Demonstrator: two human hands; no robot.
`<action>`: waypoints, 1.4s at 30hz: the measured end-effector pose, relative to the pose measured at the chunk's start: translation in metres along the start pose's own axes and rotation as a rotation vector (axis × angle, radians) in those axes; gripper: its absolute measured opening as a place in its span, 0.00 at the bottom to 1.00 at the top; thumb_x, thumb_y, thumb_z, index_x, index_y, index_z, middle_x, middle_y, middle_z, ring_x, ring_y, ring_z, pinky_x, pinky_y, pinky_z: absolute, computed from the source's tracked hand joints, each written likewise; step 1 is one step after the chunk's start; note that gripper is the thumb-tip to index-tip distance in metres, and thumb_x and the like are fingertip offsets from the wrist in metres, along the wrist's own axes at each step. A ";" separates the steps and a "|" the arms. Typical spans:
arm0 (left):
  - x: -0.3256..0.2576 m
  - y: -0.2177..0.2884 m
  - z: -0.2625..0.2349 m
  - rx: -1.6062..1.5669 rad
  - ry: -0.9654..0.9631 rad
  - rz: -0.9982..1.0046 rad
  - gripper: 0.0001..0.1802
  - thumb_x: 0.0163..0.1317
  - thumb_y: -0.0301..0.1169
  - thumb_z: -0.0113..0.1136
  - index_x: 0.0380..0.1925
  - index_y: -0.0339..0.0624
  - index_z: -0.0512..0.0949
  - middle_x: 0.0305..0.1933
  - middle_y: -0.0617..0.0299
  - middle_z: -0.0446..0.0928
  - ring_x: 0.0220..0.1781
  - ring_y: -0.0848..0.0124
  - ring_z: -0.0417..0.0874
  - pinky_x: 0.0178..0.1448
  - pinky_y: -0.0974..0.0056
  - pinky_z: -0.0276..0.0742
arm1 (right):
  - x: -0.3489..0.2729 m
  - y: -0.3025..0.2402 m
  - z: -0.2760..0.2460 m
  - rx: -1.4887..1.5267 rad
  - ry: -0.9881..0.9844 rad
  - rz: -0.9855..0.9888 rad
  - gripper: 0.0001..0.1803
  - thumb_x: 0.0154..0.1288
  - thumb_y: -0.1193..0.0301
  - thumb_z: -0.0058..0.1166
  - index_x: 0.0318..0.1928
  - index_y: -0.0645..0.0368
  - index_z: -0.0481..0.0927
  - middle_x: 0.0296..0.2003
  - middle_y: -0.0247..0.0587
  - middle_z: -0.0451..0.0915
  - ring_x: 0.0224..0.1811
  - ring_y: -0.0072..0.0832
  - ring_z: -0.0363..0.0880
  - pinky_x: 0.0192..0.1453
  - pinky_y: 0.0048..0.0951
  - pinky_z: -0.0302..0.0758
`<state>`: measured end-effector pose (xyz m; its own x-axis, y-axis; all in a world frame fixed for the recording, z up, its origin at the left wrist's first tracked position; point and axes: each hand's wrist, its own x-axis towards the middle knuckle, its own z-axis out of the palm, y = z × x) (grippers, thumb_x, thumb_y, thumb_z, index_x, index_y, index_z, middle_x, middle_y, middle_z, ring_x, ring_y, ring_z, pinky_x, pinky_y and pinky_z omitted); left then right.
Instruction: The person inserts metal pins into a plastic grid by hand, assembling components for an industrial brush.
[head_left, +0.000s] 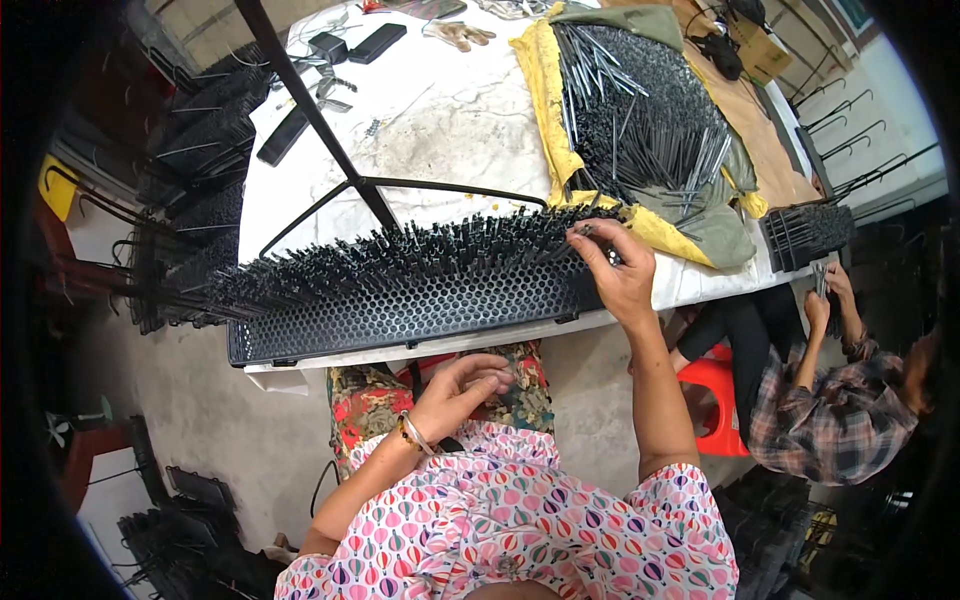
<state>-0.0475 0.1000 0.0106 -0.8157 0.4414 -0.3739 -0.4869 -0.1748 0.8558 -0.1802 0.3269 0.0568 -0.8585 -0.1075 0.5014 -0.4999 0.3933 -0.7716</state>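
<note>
White worktop (440, 120), marble-patterned. Black perforated tray (400, 310) at its near edge, bristling with thin black rods. Heap of loose rods (640, 120) on a yellow cloth (545, 80), far right. Right hand (612, 265) pinching one rod at the tray's right end. Left hand (462, 388) below the worktop, fingers curled; contents unclear.

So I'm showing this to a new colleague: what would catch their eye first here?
Probably the long black perforated tray at the table's near edge, bristling with thin dark rods, where the right hand pinches rods at its right end. Behind it, a big heap of loose rods lies on a yellow cloth. The left hand is down at the lap.
</note>
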 end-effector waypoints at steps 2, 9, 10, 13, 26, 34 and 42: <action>0.001 0.000 0.001 -0.008 -0.003 -0.008 0.17 0.67 0.29 0.48 0.54 0.33 0.68 0.48 0.55 0.76 0.49 0.69 0.78 0.54 0.66 0.75 | -0.002 0.005 0.001 -0.007 0.004 0.015 0.08 0.55 0.77 0.61 0.36 0.65 0.79 0.33 0.41 0.81 0.33 0.25 0.79 0.37 0.23 0.74; 0.002 -0.003 0.002 -0.046 0.005 -0.020 0.17 0.67 0.29 0.49 0.54 0.34 0.68 0.48 0.55 0.76 0.49 0.70 0.78 0.54 0.66 0.75 | -0.004 -0.006 0.010 -0.113 0.077 -0.093 0.11 0.51 0.77 0.63 0.37 0.61 0.81 0.33 0.40 0.82 0.34 0.31 0.79 0.41 0.29 0.71; 0.002 -0.003 0.002 -0.046 0.006 -0.021 0.17 0.67 0.29 0.49 0.54 0.34 0.68 0.48 0.55 0.76 0.49 0.70 0.78 0.54 0.66 0.75 | -0.003 -0.007 0.010 -0.147 0.062 -0.153 0.11 0.50 0.77 0.63 0.37 0.60 0.81 0.33 0.39 0.82 0.34 0.31 0.79 0.41 0.29 0.70; 0.003 -0.003 0.001 -0.052 0.015 -0.026 0.17 0.67 0.29 0.49 0.53 0.34 0.69 0.48 0.55 0.76 0.49 0.70 0.78 0.54 0.67 0.75 | -0.002 -0.006 0.010 -0.235 0.008 -0.279 0.11 0.49 0.79 0.63 0.37 0.60 0.82 0.33 0.39 0.82 0.35 0.31 0.78 0.42 0.30 0.69; 0.001 -0.006 -0.003 -0.073 0.060 -0.036 0.16 0.67 0.27 0.48 0.53 0.33 0.69 0.47 0.55 0.77 0.48 0.70 0.79 0.53 0.68 0.76 | 0.018 0.032 -0.043 -0.220 0.363 0.072 0.09 0.59 0.79 0.55 0.41 0.66 0.79 0.35 0.46 0.81 0.35 0.31 0.80 0.41 0.27 0.75; 0.006 -0.008 0.001 -0.082 0.038 -0.074 0.16 0.67 0.27 0.48 0.53 0.33 0.69 0.46 0.56 0.77 0.48 0.70 0.79 0.53 0.68 0.76 | 0.069 0.192 -0.086 -0.863 -0.041 0.183 0.47 0.40 0.63 0.72 0.61 0.63 0.62 0.56 0.55 0.65 0.58 0.49 0.65 0.61 0.42 0.63; 0.005 -0.006 -0.001 -0.069 0.075 -0.087 0.16 0.67 0.28 0.48 0.53 0.33 0.69 0.46 0.55 0.77 0.49 0.70 0.78 0.52 0.68 0.76 | 0.091 0.202 -0.062 -0.920 -0.042 0.283 0.47 0.37 0.70 0.72 0.60 0.62 0.62 0.56 0.51 0.62 0.58 0.46 0.63 0.60 0.42 0.62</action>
<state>-0.0490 0.1023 0.0026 -0.7890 0.3913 -0.4736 -0.5753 -0.1999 0.7932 -0.3518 0.4533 -0.0293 -0.9459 0.0759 0.3153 -0.0037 0.9697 -0.2443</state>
